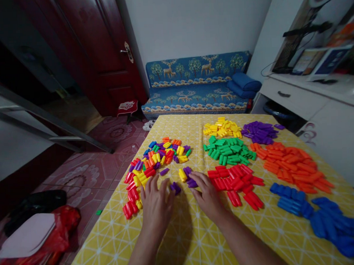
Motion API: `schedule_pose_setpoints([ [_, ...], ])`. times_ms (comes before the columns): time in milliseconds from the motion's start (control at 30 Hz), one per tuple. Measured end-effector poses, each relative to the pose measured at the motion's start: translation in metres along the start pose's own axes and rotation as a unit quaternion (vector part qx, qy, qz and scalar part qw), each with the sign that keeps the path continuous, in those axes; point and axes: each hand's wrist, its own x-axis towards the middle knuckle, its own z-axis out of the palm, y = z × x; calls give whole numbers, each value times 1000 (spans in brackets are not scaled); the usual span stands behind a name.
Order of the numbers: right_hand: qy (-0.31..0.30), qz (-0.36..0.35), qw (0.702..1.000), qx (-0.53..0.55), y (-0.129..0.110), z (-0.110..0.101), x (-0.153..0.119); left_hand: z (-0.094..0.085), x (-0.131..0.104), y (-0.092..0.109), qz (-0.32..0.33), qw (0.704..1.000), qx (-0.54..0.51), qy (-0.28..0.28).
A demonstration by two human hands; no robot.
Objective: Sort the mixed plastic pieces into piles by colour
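A table with a yellow patterned cloth (181, 241) carries many small plastic pegs. A mixed-colour heap (157, 156) lies at the left. Sorted piles lie to the right: yellow (222, 128), purple (259, 132), green (229, 150), orange (292, 164), red (240, 182) and blue (318, 214). My left hand (155, 201) rests flat on the cloth, fingertips near a purple peg (176, 187) and the mixed heap's near edge. My right hand (207, 193) lies palm down, its fingertips touching purple pegs (191, 182) beside a yellow peg (182, 174). Neither hand visibly grips anything.
A blue patterned sofa (197, 84) stands beyond the table's far edge. A dark red door (103, 53) is at the left, a white cabinet (316, 103) at the right. A red bag with a pink pad (31, 236) lies on the tiled floor at the lower left.
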Motion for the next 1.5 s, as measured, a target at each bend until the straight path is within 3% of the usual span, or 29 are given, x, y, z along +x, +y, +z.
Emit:
schedule_pose_setpoints([
  [133, 2, 15, 1000, -1, -1, 0, 1, -5, -34, -22, -2, 997, 30, -70],
  [267, -1, 21, 1000, -11, 1, 3, 0, 11, -48, -21, 10, 995, -7, -99],
  [367, -7, 25, 1000, -10, 4, 5, -2, 30, -36, -8, 38, 991, -77, -107],
  [600, -24, 19, 1000, 1, 9, 8, -2, 64, 16, 16, 71, 961, -245, -111],
  [767, 9, 30, 999, 5, 15, 13, -2, 67, 37, 28, 66, 950, -294, -85],
  [933, 18, 32, 999, 17, 18, 14, -2, 65, 41, 30, 58, 936, -345, -34],
  [1100, 29, 51, 997, 41, 15, 12, -1, 68, 42, 27, 7, 898, -439, -18],
  [1233, 36, 63, 994, 80, 15, 12, -3, 76, 42, 25, -96, 819, -563, -48],
  [1300, 40, 60, 995, 75, 14, 11, -3, 78, 42, 24, -120, 799, -587, -54],
  [1367, 43, 53, 996, 64, 13, 9, -3, 76, 43, 23, -100, 825, -555, -40],
  [1500, 55, 40, 997, 25, 5, 2, -1, 66, 44, 24, 9, 922, -386, -8],
])
